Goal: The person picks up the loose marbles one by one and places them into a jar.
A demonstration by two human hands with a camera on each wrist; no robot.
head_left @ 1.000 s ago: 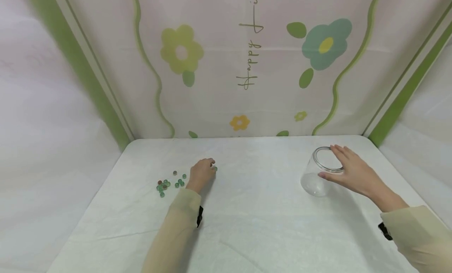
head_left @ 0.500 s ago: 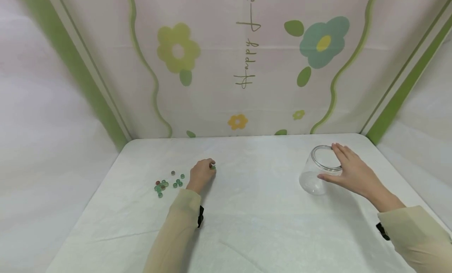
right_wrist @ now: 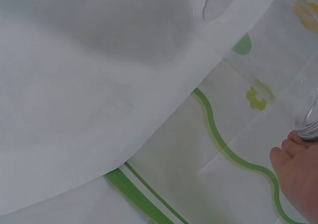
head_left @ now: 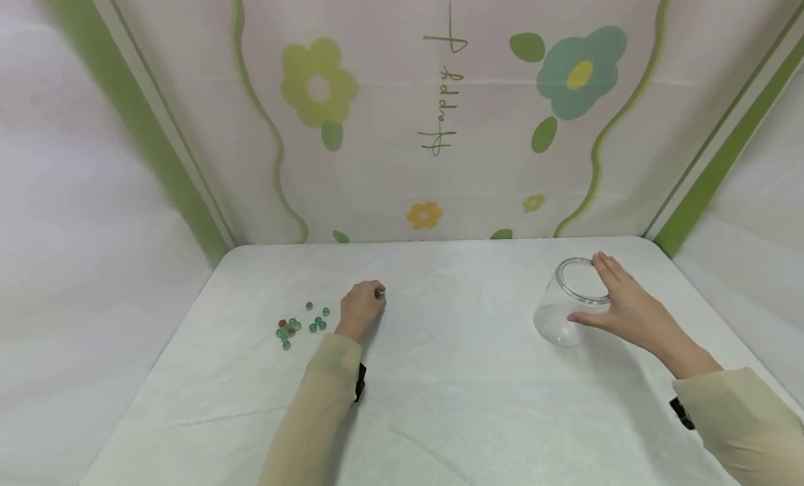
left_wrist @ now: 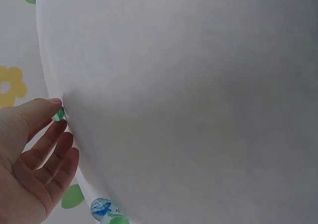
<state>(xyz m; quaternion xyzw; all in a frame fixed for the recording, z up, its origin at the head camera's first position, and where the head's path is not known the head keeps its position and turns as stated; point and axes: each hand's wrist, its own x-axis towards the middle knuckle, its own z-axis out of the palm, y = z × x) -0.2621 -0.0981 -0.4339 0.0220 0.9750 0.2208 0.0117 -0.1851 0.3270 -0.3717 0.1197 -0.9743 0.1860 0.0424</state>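
Note:
In the head view my left hand (head_left: 359,308) is at the left-centre of the table. Its thumb and index finger pinch a green glass marble (left_wrist: 58,114), best seen in the left wrist view, while the other fingers curve loosely below. A clear jar (head_left: 553,318) stands at the right, its round rim facing up and nothing visible inside. My right hand (head_left: 631,311) grips it from the right, thumb against the near side and fingers over the rim. The right wrist view shows those fingertips at the ridged rim of the jar (right_wrist: 309,129).
Left of my left hand lies a loose group of several marbles (head_left: 289,330), mostly green with a few reddish-brown. A blue-swirled marble (left_wrist: 103,207) shows low in the left wrist view. A white cloth covers the table (head_left: 440,402); a flowered curtain (head_left: 377,158) hangs behind its far edge.
The green marble lay just right of my left fingertips; thumb and index finger have closed on it. The right hand and the jar stay in place.

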